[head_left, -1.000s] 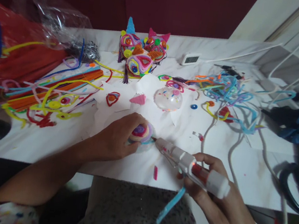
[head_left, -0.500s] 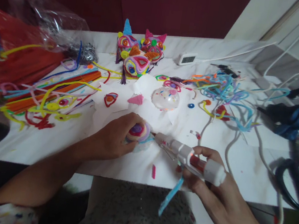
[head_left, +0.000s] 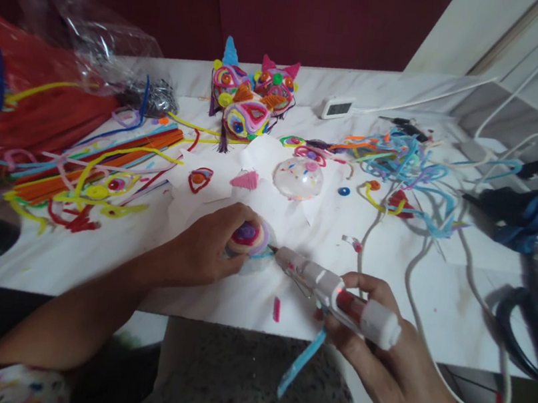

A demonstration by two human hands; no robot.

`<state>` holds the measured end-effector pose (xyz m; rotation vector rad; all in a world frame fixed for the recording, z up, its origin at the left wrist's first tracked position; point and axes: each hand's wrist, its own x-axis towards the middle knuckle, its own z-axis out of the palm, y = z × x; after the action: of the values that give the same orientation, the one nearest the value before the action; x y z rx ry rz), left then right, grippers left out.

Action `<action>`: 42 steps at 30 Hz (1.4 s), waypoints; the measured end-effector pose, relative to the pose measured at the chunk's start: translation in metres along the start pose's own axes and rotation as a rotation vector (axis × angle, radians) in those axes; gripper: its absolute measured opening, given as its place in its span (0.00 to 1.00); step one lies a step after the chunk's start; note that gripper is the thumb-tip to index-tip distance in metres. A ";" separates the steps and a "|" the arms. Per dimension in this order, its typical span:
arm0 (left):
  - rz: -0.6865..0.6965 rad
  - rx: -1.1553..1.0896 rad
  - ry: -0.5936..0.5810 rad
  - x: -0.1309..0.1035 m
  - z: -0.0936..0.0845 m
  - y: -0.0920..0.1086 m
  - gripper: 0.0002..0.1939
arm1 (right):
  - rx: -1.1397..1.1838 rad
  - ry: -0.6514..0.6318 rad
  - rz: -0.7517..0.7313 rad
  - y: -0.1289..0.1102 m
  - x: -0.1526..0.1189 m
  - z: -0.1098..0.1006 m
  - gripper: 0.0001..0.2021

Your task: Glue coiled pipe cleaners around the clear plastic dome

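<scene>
My left hand (head_left: 212, 243) is closed on a small clear dome (head_left: 253, 243) covered in coiled purple, red, cream and blue pipe cleaner. In my right hand (head_left: 371, 331) is a white hot glue gun (head_left: 313, 275), its metal nozzle at the dome's right edge. A light blue pipe cleaner (head_left: 301, 364) hangs below the gun, close to the right-hand fingers, over the table's front edge. Above the hands lies a second clear dome (head_left: 298, 180) with coloured specks and a pink coil. A short pink piece (head_left: 276, 309) lies near the front edge.
Three decorated animal heads (head_left: 249, 114) stand at the back, left of a small digital display (head_left: 337, 108). Pipe cleaners (head_left: 103, 163) are piled left by a red bag (head_left: 35, 106), with tangled blue ones (head_left: 407, 158) at right. Black-handled scissors (head_left: 533, 328) and a white cord (head_left: 412, 277) lie right.
My right hand has tilted the glue gun slightly, its rear end moving down, and its nozzle has shifted a little. The blue pipe cleaner has swung slightly left. My left hand stays put.
</scene>
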<state>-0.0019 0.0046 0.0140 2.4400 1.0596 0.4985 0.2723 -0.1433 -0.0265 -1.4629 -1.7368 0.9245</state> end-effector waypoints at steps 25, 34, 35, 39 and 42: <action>0.007 0.012 -0.011 -0.001 -0.001 0.000 0.28 | -0.110 -0.006 -0.013 0.016 -0.020 -0.004 0.14; 0.010 -0.019 -0.024 0.000 -0.003 0.001 0.26 | -0.282 0.116 -0.233 0.015 -0.015 -0.019 0.16; 0.014 -0.023 -0.028 0.000 -0.004 0.001 0.26 | -0.318 0.158 -0.243 0.017 -0.015 -0.020 0.18; 0.034 -0.054 -0.046 0.001 -0.005 0.000 0.25 | -0.461 0.252 -0.226 0.035 -0.010 -0.030 0.24; 0.059 -0.077 -0.085 0.003 -0.008 -0.003 0.25 | -0.541 0.263 -0.250 0.053 0.001 -0.044 0.26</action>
<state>-0.0057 0.0101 0.0201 2.4079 0.9200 0.4423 0.3362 -0.1321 -0.0490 -1.5543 -1.9936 0.1194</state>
